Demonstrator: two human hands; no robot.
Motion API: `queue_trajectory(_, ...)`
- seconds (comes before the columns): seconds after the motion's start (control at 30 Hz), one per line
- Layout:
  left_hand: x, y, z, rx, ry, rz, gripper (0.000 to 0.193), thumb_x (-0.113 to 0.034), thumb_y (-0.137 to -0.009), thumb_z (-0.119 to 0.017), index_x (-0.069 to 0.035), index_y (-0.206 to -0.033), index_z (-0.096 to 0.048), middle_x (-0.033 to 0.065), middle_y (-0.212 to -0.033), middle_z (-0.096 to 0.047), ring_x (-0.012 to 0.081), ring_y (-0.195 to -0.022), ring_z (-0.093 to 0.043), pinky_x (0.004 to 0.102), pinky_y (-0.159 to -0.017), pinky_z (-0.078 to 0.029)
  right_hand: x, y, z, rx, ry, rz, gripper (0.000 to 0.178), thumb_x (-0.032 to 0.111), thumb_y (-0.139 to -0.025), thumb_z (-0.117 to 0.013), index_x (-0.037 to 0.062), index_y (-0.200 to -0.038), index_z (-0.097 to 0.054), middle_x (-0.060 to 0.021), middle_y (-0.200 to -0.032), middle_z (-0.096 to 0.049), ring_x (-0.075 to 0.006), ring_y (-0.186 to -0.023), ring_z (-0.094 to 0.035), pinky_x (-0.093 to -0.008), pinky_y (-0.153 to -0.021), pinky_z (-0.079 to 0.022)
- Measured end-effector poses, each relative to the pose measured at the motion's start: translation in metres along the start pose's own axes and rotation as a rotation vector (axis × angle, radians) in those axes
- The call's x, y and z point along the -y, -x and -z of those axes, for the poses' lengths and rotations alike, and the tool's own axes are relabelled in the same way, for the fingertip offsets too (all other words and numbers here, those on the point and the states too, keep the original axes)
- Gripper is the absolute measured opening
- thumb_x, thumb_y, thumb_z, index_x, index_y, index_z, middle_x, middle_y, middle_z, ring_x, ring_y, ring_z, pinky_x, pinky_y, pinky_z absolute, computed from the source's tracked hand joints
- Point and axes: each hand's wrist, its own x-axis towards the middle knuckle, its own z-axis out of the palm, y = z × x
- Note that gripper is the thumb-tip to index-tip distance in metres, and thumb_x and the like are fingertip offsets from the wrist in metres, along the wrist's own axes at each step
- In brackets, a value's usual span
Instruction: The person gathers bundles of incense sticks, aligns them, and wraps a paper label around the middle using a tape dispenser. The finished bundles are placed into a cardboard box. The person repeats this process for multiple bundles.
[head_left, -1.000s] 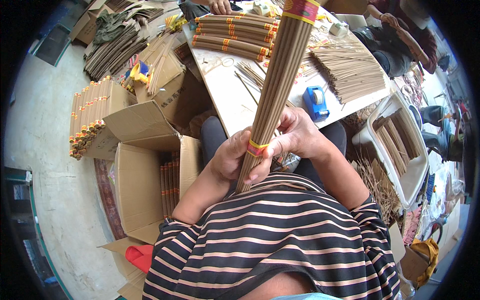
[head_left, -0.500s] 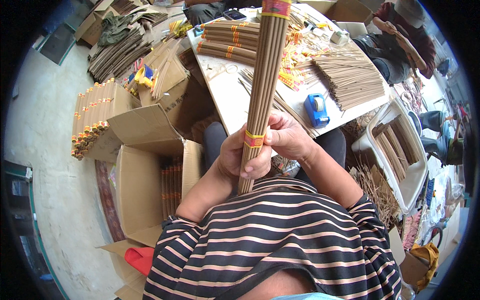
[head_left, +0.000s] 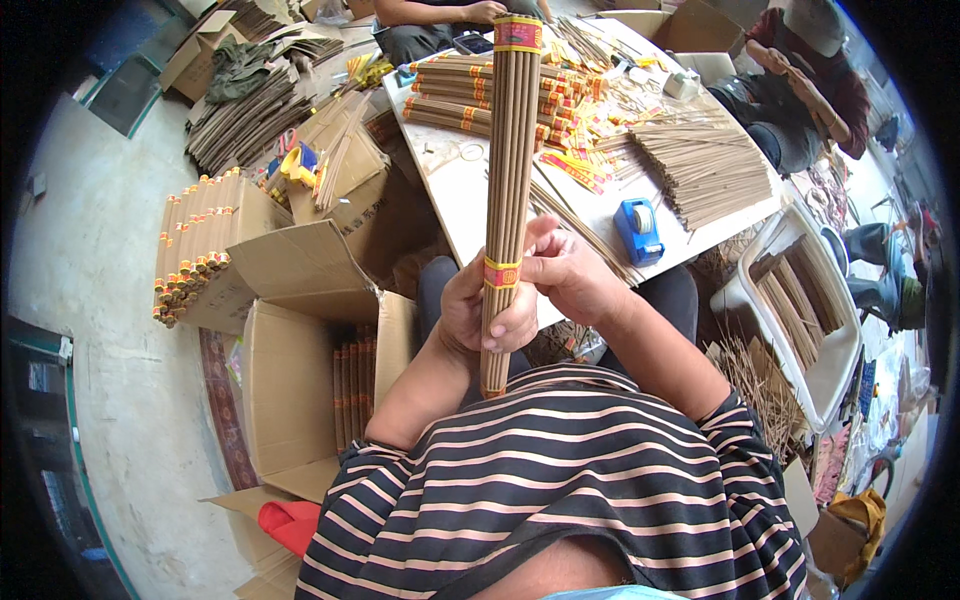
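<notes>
My left hand [head_left: 468, 312] is wrapped round the lower part of an incense stick bundle [head_left: 512, 150], which stands nearly upright before my chest. A red and yellow paper band circles the bundle's top, and another sits at the grip. Beside that lower band is my right hand [head_left: 575, 272], its thumb close to the paper and its fingers partly spread; I make out nothing in it. Behind, on the white table [head_left: 455, 195], lie more banded bundles [head_left: 450, 95], loose red and yellow paper bands [head_left: 580, 170], a blue tape dispenser [head_left: 638, 232] and a pile of loose incense sticks [head_left: 700, 170].
An open cardboard box [head_left: 285, 390] at my left holds several bundles. Beyond it, finished-looking bundles [head_left: 195, 235] are stacked against a carton. A white plastic tub [head_left: 735, 290] with sticks stands at my right. Two other people sit beyond the table, one at the far side [head_left: 430, 12], one at right [head_left: 800, 100].
The bundle has tipped more upright and its top has moved left and lower. My right hand has drawn slightly away from the band. The far person's forearm has come into view.
</notes>
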Motion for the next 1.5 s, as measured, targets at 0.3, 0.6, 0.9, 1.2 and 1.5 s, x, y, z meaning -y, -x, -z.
queue_trajectory(0.3,-0.016,0.009,0.009,-0.240,-0.276,-0.125,0.046,-0.041,-0.088,-0.051,-0.001,-0.110,-0.050,0.0108,-0.075,-0.055,0.0167,-0.057,-0.052,0.0278,-0.055,-0.045,0.015,0.023,-0.018,0.097,0.179,0.052,0.035,0.017,-0.082,-0.065,0.0003,-0.109,-0.049,-0.0044,-0.094,-0.058,-0.0121,-0.091,-0.054,-0.0273,-0.088,-0.042)
queue_trajectory(0.6,-0.015,-0.009,-0.012,-0.532,-0.692,-0.344,0.048,-0.038,-0.088,-0.053,0.001,-0.116,-0.048,0.0114,-0.091,-0.056,0.0221,-0.084,-0.057,0.0392,-0.084,-0.046,-0.002,0.031,-0.021,-0.164,1.004,0.050,0.038,0.026,-0.075,-0.073,-0.0032,-0.095,-0.058,-0.0091,-0.073,-0.062,-0.0123,-0.068,-0.059,-0.0269,-0.062,-0.048)
queue_trajectory(0.9,0.008,-0.019,-0.024,-0.639,-1.056,-0.428,0.019,-0.014,-0.087,-0.058,-0.002,-0.099,-0.050,0.0089,-0.085,-0.058,0.0164,-0.078,-0.058,0.0313,-0.076,-0.048,-0.013,0.035,-0.012,-0.325,1.422,0.549,0.035,0.029,-0.067,-0.074,0.0051,-0.072,-0.049,-0.0117,-0.060,-0.056,-0.0277,-0.057,-0.059,-0.0366,-0.053,-0.047)
queue_trajectory(1.2,0.023,-0.031,-0.018,-0.779,-1.301,-0.429,0.027,-0.010,-0.085,-0.057,-0.001,-0.105,-0.042,0.0099,-0.086,-0.057,0.0167,-0.078,-0.058,0.0293,-0.076,-0.048,-0.018,0.040,-0.005,-0.414,1.548,0.666,0.033,0.027,-0.066,-0.074,0.0071,-0.072,-0.049,-0.0102,-0.059,-0.055,-0.0269,-0.056,-0.057,-0.0360,-0.051,-0.046)
queue_trajectory(1.5,0.021,-0.031,-0.008,-0.705,-1.219,-0.379,0.027,-0.022,-0.092,-0.052,-0.002,-0.109,-0.044,0.0069,-0.087,-0.054,0.0126,-0.079,-0.054,0.0255,-0.075,-0.045,-0.015,0.043,0.008,-0.350,1.404,0.630,0.038,0.027,-0.065,-0.074,0.0008,-0.082,-0.053,-0.0144,-0.068,-0.058,-0.0301,-0.061,-0.060,-0.0374,-0.054,-0.048)
